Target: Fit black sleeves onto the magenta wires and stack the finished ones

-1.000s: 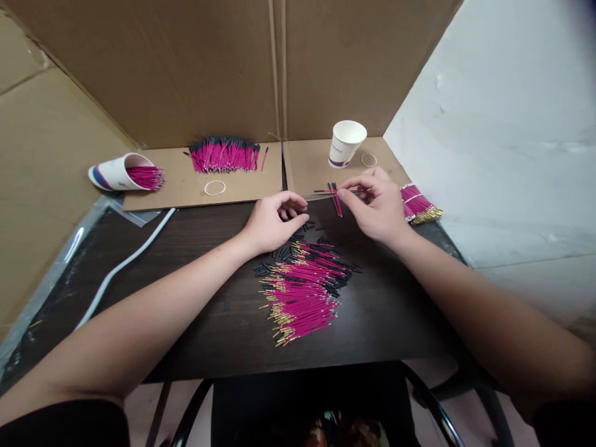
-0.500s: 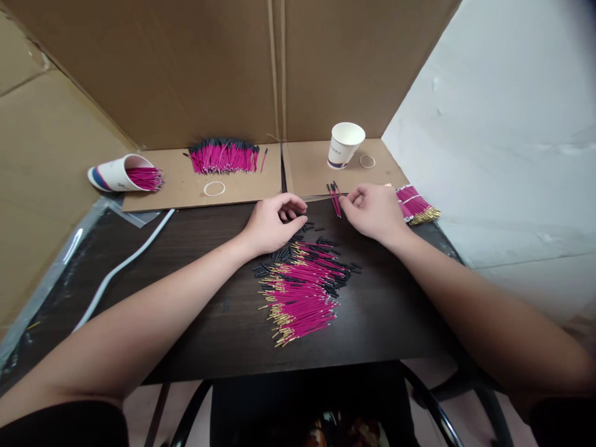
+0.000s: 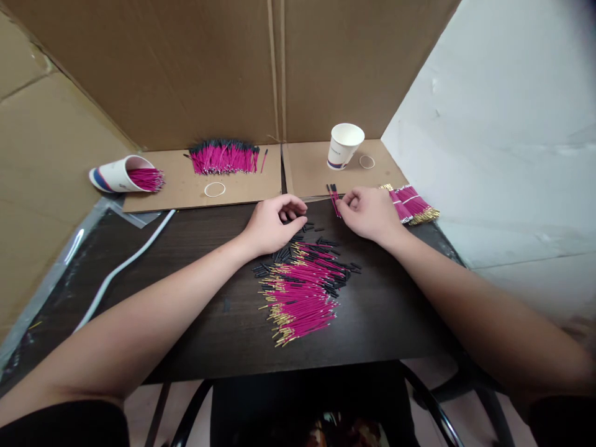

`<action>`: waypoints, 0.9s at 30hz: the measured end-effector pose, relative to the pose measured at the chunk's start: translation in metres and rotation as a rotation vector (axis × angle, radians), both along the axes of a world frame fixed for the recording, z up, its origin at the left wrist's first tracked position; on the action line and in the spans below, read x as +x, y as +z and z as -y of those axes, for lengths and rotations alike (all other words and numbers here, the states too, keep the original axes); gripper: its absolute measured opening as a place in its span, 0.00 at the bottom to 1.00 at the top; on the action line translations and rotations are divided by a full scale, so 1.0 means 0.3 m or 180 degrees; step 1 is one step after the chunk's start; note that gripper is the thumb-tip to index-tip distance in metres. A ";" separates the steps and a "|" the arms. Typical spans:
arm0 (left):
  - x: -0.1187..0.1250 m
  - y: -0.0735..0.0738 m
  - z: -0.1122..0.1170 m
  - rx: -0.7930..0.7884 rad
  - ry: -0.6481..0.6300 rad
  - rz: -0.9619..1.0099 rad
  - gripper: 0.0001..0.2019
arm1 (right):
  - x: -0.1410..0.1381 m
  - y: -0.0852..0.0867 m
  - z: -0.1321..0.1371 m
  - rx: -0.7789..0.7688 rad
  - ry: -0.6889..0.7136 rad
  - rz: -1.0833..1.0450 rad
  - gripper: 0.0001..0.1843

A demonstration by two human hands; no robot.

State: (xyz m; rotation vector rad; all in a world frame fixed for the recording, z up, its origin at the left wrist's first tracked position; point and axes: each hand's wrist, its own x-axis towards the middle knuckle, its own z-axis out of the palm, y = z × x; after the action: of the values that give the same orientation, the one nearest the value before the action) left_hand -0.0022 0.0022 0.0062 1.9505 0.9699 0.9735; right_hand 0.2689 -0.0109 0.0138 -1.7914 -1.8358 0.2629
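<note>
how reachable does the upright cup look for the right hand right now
Probably yes: the upright cup stands just beyond the right hand, and only bare cardboard shows between them.

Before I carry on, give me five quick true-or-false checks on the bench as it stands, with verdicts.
1. The right hand is beside a few black-ended pink rods. True.
2. The left hand grips a paper cup. False: the left hand is away from both cups.
3. The cup containing pink rods stands upright. False: the rod-filled cup lies on its side.
4. In the middle pile, gold ends face mostly left. True.
5. Both rubber bands on the cardboard are black. False: the loose bands are pale.
</note>
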 end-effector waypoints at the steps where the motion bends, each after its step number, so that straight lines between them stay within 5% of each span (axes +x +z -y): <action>1: 0.000 -0.001 0.000 -0.0002 0.0001 0.0008 0.08 | 0.000 0.003 0.001 -0.0018 0.0013 -0.0011 0.11; 11: -0.003 -0.005 -0.001 0.0112 0.0071 -0.0081 0.07 | -0.006 0.019 0.021 0.0101 0.0319 -0.0326 0.07; 19: -0.015 0.012 0.005 0.0352 -0.0050 -0.0398 0.20 | -0.039 0.083 0.088 0.0207 0.2341 -0.0543 0.05; 27: -0.012 0.010 0.009 0.0546 -0.0217 -0.0542 0.15 | -0.063 0.108 0.123 -0.0202 0.3176 -0.0755 0.07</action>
State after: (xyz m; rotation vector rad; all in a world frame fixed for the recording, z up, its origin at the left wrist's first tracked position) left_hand -0.0058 -0.0007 0.0092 2.2246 0.9321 0.8879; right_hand 0.2498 -0.0477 0.0461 -0.6858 -2.3917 0.8550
